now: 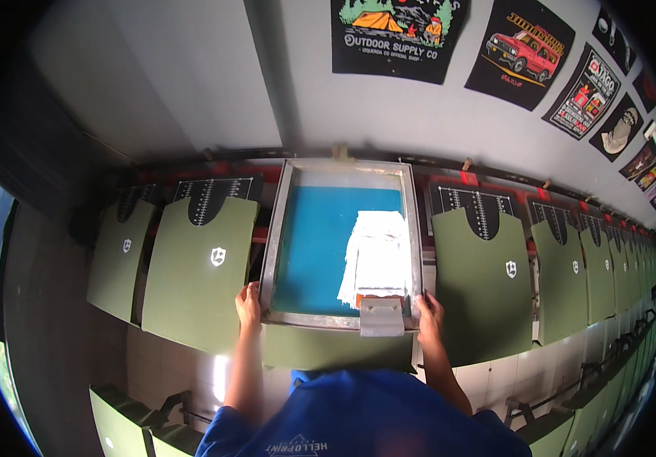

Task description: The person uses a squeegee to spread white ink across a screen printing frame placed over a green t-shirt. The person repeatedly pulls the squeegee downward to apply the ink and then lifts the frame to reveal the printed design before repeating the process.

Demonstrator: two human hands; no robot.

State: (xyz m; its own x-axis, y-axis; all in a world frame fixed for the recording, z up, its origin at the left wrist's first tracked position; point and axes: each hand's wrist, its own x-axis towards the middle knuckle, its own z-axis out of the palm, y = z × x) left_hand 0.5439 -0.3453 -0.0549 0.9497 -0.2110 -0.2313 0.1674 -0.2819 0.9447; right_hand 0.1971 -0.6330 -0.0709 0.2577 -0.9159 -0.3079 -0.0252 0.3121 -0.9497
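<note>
A screen printing frame with metal sides and blue mesh lies in front of me, over a green shirt panel. My left hand grips its near left corner. At the near right corner, my right hand is closed round the frame's edge; some of its fingers are hidden. White ink is spread thickly over the right part of the mesh. A squeegee with a grey metal handle rests at the ink's near end, overlapping the frame's near side.
Green shirt panels with small white shield prints lie on black boards to the left, and more run off to the right. A dark rail passes behind them. Another row of green panels is nearer me. Printed posters hang on the wall.
</note>
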